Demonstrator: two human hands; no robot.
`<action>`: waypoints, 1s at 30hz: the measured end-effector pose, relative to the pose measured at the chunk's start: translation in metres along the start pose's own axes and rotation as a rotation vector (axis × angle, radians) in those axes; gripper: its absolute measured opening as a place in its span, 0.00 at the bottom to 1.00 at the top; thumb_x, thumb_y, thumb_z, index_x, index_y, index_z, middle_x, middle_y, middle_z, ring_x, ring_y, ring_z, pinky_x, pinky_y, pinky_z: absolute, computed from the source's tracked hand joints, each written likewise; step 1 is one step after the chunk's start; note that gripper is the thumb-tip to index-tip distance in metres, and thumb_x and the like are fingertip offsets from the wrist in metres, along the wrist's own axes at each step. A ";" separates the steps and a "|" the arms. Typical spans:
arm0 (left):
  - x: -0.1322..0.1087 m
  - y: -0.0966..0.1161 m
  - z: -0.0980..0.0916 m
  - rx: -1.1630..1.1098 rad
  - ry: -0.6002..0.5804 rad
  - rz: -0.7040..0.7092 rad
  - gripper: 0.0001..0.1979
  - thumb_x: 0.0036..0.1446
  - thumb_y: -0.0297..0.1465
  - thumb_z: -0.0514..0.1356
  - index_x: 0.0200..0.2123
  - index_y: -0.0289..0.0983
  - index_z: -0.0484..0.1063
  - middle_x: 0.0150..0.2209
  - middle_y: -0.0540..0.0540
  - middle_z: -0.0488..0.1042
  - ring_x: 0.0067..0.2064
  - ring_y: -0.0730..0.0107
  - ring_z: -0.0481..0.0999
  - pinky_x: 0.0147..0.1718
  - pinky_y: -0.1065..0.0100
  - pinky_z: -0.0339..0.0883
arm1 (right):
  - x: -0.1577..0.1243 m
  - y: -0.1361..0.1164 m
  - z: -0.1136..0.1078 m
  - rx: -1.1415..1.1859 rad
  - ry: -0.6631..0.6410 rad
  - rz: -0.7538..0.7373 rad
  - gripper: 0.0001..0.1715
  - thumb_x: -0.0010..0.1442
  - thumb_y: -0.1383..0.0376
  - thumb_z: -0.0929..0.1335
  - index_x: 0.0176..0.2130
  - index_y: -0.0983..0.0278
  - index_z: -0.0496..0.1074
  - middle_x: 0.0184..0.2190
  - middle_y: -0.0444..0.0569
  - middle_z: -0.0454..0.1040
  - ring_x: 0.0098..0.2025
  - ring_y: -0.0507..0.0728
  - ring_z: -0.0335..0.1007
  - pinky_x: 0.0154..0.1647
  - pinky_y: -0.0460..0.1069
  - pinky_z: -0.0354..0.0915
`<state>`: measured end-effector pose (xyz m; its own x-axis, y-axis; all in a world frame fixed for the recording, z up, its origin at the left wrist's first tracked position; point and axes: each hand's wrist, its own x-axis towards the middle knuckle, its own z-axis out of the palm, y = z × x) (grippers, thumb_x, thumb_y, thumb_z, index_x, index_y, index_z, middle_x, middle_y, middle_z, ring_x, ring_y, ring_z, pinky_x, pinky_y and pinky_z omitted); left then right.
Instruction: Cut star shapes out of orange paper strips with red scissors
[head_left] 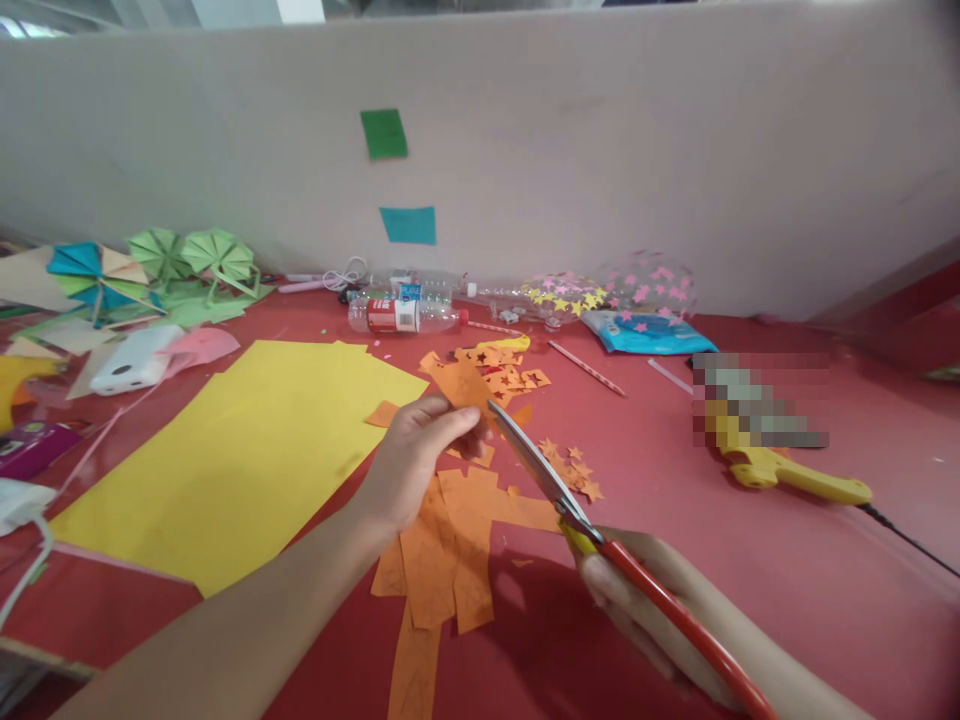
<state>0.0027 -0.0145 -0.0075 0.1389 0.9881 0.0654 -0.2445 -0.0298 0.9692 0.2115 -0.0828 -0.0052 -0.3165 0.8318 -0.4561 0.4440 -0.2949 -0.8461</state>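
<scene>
My left hand (420,450) pinches a small piece of orange paper (461,385) above the red table (750,560). My right hand (645,610) grips red-handled scissors (570,505), whose blades point up-left and meet the edge of that paper. Below the hands lies a pile of orange paper scraps (446,550). Small cut orange stars (574,465) lie just right of the blades. More orange offcuts with star-shaped holes (506,375) sit behind the held piece.
A large yellow sheet (240,450) covers the table's left. Folded paper fans (187,262), a white device (135,365), plastic bottles (401,315), clear star-filled balloons (611,285), a blue packet (645,335), pencils (585,367) and a yellow glue gun (802,480) lie along the back and right. A grey partition (600,150) stands behind.
</scene>
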 end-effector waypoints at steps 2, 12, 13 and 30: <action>0.001 0.000 0.000 0.027 0.013 0.018 0.09 0.55 0.32 0.60 0.24 0.35 0.74 0.24 0.50 0.74 0.28 0.74 0.71 0.32 0.70 0.65 | 0.001 0.002 0.000 -0.002 -0.003 0.023 0.34 0.52 0.34 0.63 0.22 0.60 0.51 0.11 0.34 0.52 0.13 0.44 0.43 0.13 0.43 0.40; 0.003 0.003 -0.005 0.089 0.006 0.053 0.08 0.55 0.31 0.59 0.24 0.37 0.72 0.23 0.53 0.69 0.26 0.78 0.68 0.29 0.72 0.61 | 0.003 0.010 -0.003 -0.060 -0.051 -0.051 0.37 0.51 0.30 0.59 0.23 0.60 0.53 0.13 0.34 0.52 0.14 0.45 0.44 0.14 0.44 0.40; 0.003 0.003 -0.006 0.089 -0.007 0.055 0.08 0.55 0.31 0.59 0.25 0.37 0.72 0.24 0.53 0.69 0.26 0.78 0.67 0.29 0.72 0.61 | 0.002 0.009 -0.004 -0.076 -0.062 -0.056 0.37 0.52 0.31 0.58 0.23 0.60 0.53 0.13 0.34 0.52 0.14 0.45 0.44 0.14 0.44 0.40; 0.005 0.007 -0.010 0.135 -0.089 0.008 0.07 0.54 0.30 0.58 0.26 0.36 0.73 0.24 0.51 0.69 0.27 0.75 0.66 0.29 0.70 0.60 | -0.001 0.004 -0.003 -0.081 -0.036 -0.056 0.36 0.52 0.32 0.59 0.23 0.59 0.51 0.13 0.35 0.52 0.15 0.46 0.44 0.14 0.45 0.41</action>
<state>-0.0081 -0.0079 -0.0029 0.2234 0.9707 0.0886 -0.1155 -0.0639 0.9912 0.2163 -0.0834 -0.0076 -0.3723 0.8279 -0.4196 0.4904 -0.2084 -0.8462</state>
